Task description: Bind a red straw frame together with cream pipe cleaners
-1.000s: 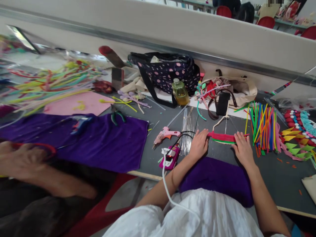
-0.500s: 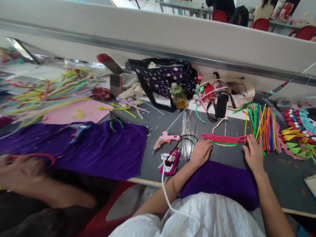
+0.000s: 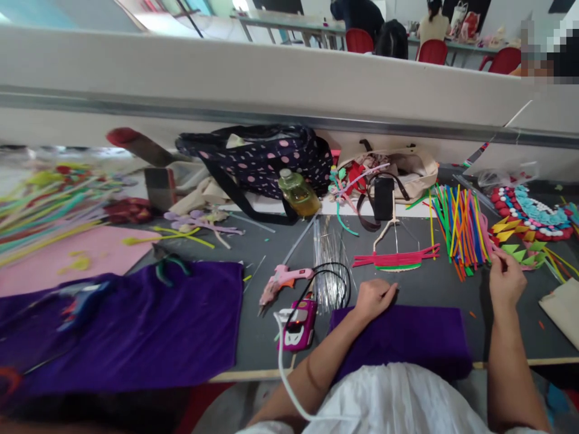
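My left hand [image 3: 374,298] rests at the upper edge of a folded purple cloth [image 3: 402,334], fingers curled in, with nothing visible in them. Farther right, my right hand [image 3: 507,280] pinches the end of a pink pipe cleaner [image 3: 485,232] beside a bundle of colourful pipe cleaners [image 3: 456,229]. Between and beyond my hands lies a small piece made of pink and green pipe cleaners [image 3: 398,259] with a bent cream stem [image 3: 382,235] and thin wires. Neither hand touches it.
Left of me lie a pink glue gun [image 3: 284,277], a magenta power box [image 3: 298,325] with a white cable, and clear sticks [image 3: 332,265]. A bottle [image 3: 298,193] and bags stand behind. Pliers [image 3: 169,265] and a blue glue gun [image 3: 84,298] lie on another purple cloth [image 3: 181,325].
Both hands have left the pink and green piece. My right hand has moved right to the pipe cleaners; my left has drawn back and curled. The neighbour's arm has mostly left view.
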`<state>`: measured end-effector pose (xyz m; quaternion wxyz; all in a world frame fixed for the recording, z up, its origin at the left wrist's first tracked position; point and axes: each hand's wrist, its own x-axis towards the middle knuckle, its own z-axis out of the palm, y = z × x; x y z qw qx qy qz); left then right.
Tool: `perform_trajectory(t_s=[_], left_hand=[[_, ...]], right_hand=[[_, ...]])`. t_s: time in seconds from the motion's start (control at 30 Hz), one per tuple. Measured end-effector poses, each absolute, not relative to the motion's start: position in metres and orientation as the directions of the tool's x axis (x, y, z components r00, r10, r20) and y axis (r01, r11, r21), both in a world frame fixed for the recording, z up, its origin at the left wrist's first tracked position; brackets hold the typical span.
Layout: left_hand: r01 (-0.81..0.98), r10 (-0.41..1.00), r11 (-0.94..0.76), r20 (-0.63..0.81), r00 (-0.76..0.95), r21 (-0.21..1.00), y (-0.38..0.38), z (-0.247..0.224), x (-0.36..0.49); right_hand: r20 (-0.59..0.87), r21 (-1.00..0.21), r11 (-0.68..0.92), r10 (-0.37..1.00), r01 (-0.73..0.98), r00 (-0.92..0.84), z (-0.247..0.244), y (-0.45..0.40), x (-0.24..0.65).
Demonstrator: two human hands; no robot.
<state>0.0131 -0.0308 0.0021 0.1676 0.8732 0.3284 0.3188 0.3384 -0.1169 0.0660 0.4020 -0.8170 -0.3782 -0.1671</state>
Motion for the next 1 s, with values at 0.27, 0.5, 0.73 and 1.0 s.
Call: perform_trajectory(t_s=[0.27, 0.5, 0.73, 1.0], left_hand=[[0.462, 0.682, -0.725, 0.439, 0.585, 0.511, -0.029, 0.000, 0.011], [0.444, 0.703, -0.696, 0.410, 0.581, 0.564, -0.029, 0.003, 0.010], [0.452, 0.717, -0.681, 0.401, 0.570, 0.576, -0.028, 0.002, 0.010], [0.462, 0.726, -0.671, 0.385, 0.570, 0.580, -0.029, -0.001, 0.010]], right_hand=[[0.498, -0.506, -0.461, 0.534, 0.729, 0.683, 0.071, -0.105, 0.346], [0.379, -0.508, -0.523, 0.578, 0.684, 0.723, 0.079, -0.092, 0.350], [0.292, -0.483, -0.506, 0.676, 0.715, 0.676, 0.076, -0.073, 0.348], [0.293, -0.492, -0.483, 0.692, 0.724, 0.660, 0.071, -0.074, 0.347]])
